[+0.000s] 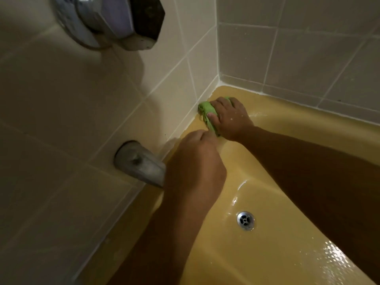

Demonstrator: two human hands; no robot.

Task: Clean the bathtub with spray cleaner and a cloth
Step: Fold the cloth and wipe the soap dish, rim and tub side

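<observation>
Pressing the green cloth (205, 110) onto the yellow bathtub (236, 91) rim, at the corner, against the tiled wall (82, 99): right hand (230, 118), fingers curled over the cloth, thumb on it. Left hand (195, 159) sits just beside the cloth's near end with its fingers curled in; can't tell if it has hold of anything. Metal tub spout (139, 161) is just left of that hand. Tub floor is wet around the drain (245, 220).
</observation>
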